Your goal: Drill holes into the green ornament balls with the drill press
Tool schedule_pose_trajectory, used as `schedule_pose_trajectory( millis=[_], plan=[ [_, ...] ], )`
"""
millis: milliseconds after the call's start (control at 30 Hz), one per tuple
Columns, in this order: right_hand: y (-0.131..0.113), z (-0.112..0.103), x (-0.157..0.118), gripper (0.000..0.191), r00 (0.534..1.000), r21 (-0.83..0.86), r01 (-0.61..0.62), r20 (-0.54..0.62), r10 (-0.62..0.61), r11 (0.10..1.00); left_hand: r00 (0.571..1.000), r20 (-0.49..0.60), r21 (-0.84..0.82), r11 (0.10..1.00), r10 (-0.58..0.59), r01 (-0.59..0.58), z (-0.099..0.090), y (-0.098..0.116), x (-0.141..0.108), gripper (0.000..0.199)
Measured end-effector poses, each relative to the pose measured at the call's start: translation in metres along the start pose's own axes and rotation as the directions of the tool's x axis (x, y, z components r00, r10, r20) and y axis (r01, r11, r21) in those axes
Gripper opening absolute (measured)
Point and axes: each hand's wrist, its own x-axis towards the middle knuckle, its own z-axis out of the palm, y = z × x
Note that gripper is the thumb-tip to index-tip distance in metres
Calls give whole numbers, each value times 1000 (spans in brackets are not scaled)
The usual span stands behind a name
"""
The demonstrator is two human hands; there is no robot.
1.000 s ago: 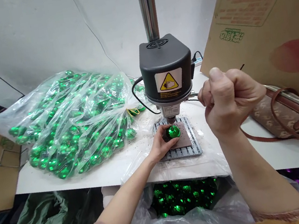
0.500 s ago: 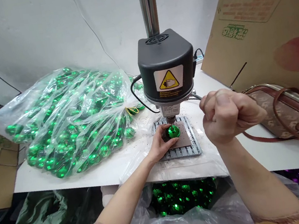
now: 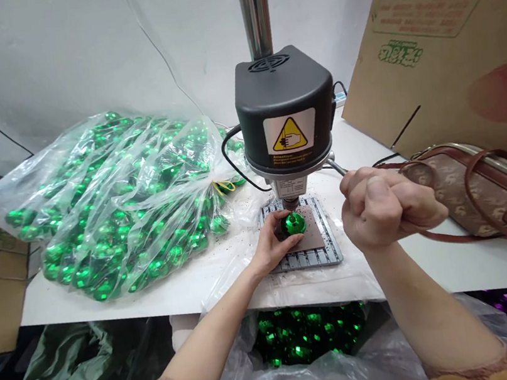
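My left hand [image 3: 276, 237] grips a shiny green faceted ball [image 3: 295, 223] from its left side, thumb in front and fingers behind. The ball rests on a flat board [image 3: 313, 241] over the slotted metal base [image 3: 333, 248] of a black drill press [image 3: 284, 96]. Directly above the ball is the drill chuck [image 3: 290, 203]; its tip meets or nearly meets the ball's top. Out to the right, my right hand [image 3: 386, 205] is closed in a fist around the press's lever [image 3: 336, 166], whose outer end the fingers hide.
A clear plastic bag [image 3: 140, 194] of green balls lies left of the press. Below the table edge, an open bag [image 3: 310, 334] holds more green balls. A brown handbag [image 3: 482, 187] and a large cardboard box [image 3: 441, 41] stand at the right. Dark specks litter the tabletop.
My right hand has shifted slightly left and down with the lever, more of which now shows. The left hand and the green ball stay in place.
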Motion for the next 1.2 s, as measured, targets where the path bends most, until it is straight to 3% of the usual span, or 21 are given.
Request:
schedule_pose_trajectory(
  millis=[167,267,333,433,467,500,533,567,633,700,733,767,800,867,933,1000,1067,1200],
  plan=[
    [-4,2,-2,45,1000,-42,-2,-21,1,999,1000,-10,3,1000,-22,22,1,0,0,53],
    [-12,14,19,44,980,-108,-184,-92,175,977,998,-47,61,998,-29,32,3,3,1,52],
    [-15,23,38,46,931,-138,-359,-128,343,923,994,-106,131,991,-6,20,5,10,0,50],
    [-16,33,60,44,885,-149,-464,-125,449,873,977,-212,291,956,15,49,2,29,-16,46],
    [-15,35,63,43,879,-150,-475,-121,461,867,980,-197,356,932,2,70,-1,37,-27,45],
    [-14,35,65,44,877,-149,-479,-116,466,865,992,-128,426,902,-20,73,-5,46,-39,46],
    [-14,35,65,44,878,-148,-479,-111,466,865,999,6,496,868,-44,35,-9,54,-54,47],
    [-13,34,65,44,880,-146,-474,-108,462,868,979,192,560,826,-66,-54,-13,61,-70,48],
    [-12,33,62,44,886,-147,-464,-107,452,874,834,542,636,698,-99,-330,-22,71,-103,47],
    [-12,33,60,44,889,-149,-456,-115,443,877,693,709,635,547,-131,-546,-31,76,-127,44],
    [-12,33,60,43,889,-149,-457,-118,443,877,671,729,635,498,-135,-590,-35,76,-134,42],
    [-12,33,60,43,889,-148,-456,-122,441,878,679,724,642,481,-123,-597,-41,75,-135,39],
    [-12,33,60,43,888,-149,-458,-124,443,877,707,702,648,494,-91,-579,-46,72,-132,33],
    [-12,34,60,42,889,-153,-455,-135,438,877,809,588,667,560,9,-491,-58,63,-108,19],
    [-12,35,60,42,892,-153,-448,-144,429,881,925,369,692,637,95,-341,-69,50,-65,15],
    [-12,35,60,41,893,-147,-445,-143,426,884,994,94,693,713,56,-106,-77,34,-13,19],
    [-11,34,60,41,895,-141,-441,-138,424,886,980,-177,628,757,-88,182,-81,20,38,19],
    [-10,34,61,42,906,-140,-419,-135,402,897,917,-384,560,764,-105,322,-81,1,112,19]
  ],
)
